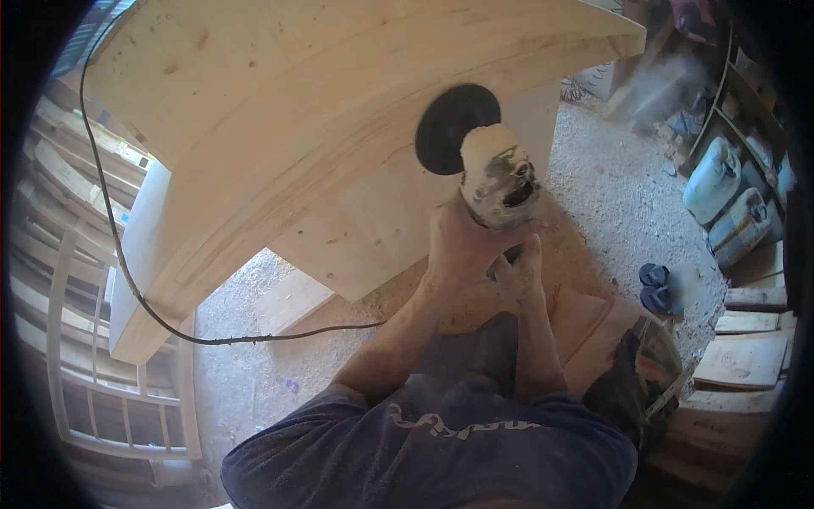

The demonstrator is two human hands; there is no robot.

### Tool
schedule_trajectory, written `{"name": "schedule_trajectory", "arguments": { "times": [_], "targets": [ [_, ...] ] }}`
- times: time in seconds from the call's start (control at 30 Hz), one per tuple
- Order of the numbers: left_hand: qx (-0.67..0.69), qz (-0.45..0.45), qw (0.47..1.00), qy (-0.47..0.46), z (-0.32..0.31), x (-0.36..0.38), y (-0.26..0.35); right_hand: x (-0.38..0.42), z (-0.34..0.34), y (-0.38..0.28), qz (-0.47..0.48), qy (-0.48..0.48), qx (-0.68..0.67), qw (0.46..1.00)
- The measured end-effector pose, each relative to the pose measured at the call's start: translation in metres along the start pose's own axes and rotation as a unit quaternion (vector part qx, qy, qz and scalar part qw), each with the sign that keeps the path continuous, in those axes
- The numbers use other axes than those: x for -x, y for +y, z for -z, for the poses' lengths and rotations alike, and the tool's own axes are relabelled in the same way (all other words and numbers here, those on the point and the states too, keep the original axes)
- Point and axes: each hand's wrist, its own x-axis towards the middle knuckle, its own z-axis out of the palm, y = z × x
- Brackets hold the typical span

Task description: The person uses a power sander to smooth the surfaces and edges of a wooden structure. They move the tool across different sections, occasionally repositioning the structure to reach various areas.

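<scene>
An angle grinder [500, 182], caked in pale dust, is held out in front of me by both hands. Its round black sanding disc [459, 129] lies against the curved edge of a large wooden piece [280, 144], blurred as if spinning. My left hand [462, 231] wraps round the grinder's body, just behind the dusty head. Close behind it, my right hand [521, 261] is closed round the rear part of the tool, its fingers partly hidden.
A black power cord [254, 338] loops over the wooden piece's left side. Slatted wooden frames [127, 399] stand at left. To the right are plastic jugs [712, 180], dark sandals [655, 288] and stacked boards [742, 360]. Shavings litter the floor [602, 170]; dust hangs at upper right.
</scene>
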Motion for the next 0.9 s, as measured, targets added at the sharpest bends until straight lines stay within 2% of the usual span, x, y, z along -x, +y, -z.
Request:
{"name": "schedule_trajectory", "arguments": {
  "times": [0.17, 0.23, 0.37, 0.43, 0.53, 0.57, 0.63, 0.67, 0.7, 0.73, 0.77, 0.83, 0.87, 0.9],
  "targets": [
    [0.031, 0.013, 0.999, -0.025, -0.034, -0.024, 0.010, -0.019, 0.032, 0.011, 0.023, 0.028, -0.063, 0.997],
    [0.045, 0.005, 0.999, -0.023, -0.042, -0.036, 0.013, -0.023, 0.039, 0.007, 0.010, 0.069, -0.003, 0.998],
    [0.058, 0.031, 0.995, -0.073, -0.071, -0.057, 0.017, -0.032, 0.067, 0.032, -0.022, 0.091, -0.021, 0.995],
    [0.053, 0.041, 0.995, -0.080, -0.084, -0.068, 0.021, -0.037, 0.086, 0.058, -0.021, 0.095, 0.091, 0.991],
    [0.018, 0.054, 0.994, -0.090, -0.093, -0.075, 0.029, -0.045, 0.096, 0.047, -0.049, 0.073, 0.038, 0.995],
    [0.027, 0.039, 0.997, -0.058, -0.093, -0.071, 0.026, -0.047, 0.094, 0.039, -0.045, 0.072, 0.034, 0.996],
    [0.032, 0.020, 0.999, -0.020, -0.084, -0.059, 0.021, -0.049, 0.084, 0.026, -0.135, 0.019, -0.026, 0.990],
    [0.007, 0.023, 1.000, -0.003, -0.073, -0.048, 0.017, -0.051, 0.078, 0.028, -0.131, 0.014, -0.030, 0.991],
    [-0.019, 0.028, 0.999, 0.015, -0.060, -0.036, 0.012, -0.052, 0.072, 0.033, -0.012, -0.049, 0.013, 0.999],
    [0.011, -0.020, 0.999, 0.041, -0.047, -0.024, 0.004, -0.053, 0.065, 0.035, 0.107, -0.108, 0.055, 0.987],
    [0.040, -0.068, 0.995, 0.065, -0.034, -0.012, -0.007, -0.056, 0.058, 0.022, 0.108, -0.111, 0.051, 0.987],
    [0.141, -0.101, 0.974, 0.147, -0.014, 0.019, -0.046, -0.063, 0.045, -0.024, 0.161, -0.225, 0.092, 0.957],
    [0.235, -0.120, 0.955, 0.137, -0.006, 0.023, -0.053, -0.065, 0.038, -0.034, 0.162, -0.227, 0.089, 0.956],
    [0.327, -0.139, 0.926, 0.124, 0.003, 0.026, -0.053, -0.065, 0.029, -0.044, 0.144, -0.278, 0.116, 0.943]
  ]
}}
